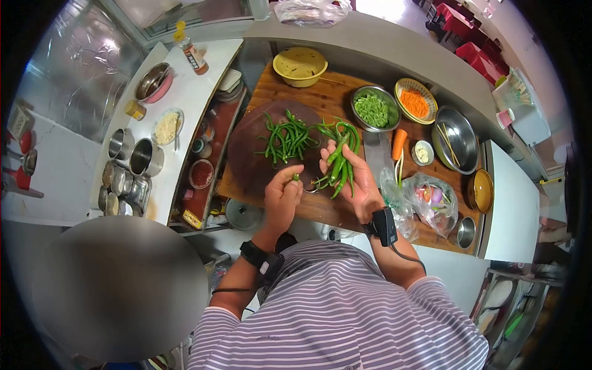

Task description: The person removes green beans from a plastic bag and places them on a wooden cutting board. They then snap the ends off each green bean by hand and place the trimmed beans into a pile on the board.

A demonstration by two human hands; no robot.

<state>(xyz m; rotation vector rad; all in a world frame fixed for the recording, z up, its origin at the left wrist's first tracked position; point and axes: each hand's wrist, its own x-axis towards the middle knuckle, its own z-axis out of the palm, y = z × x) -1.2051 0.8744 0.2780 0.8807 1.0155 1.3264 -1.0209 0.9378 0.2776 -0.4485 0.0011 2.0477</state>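
My right hand (364, 185) is closed around a bunch of long green chili peppers (340, 161), with their tips fanning out above and below the fingers. To its left, my left hand (283, 196) is pinched, and a small green pepper piece (296, 177) shows at the fingertips; most of that hand's grip is hidden. Beyond my left hand, a pile of green chili peppers (288, 137) lies on a round dark chopping board (243, 145). A cleaver blade (377, 151) appears to lie just right of the held bunch.
On the wooden counter (345, 86) stand a yellow basin (300, 66), a steel bowl of chopped greens (374, 110), a basket of shredded carrot (416, 102), a carrot (399, 144) and a large steel bowl (456, 139). A bagged vegetable bundle (431, 200) lies right. Steel pots (146, 157) stand left.
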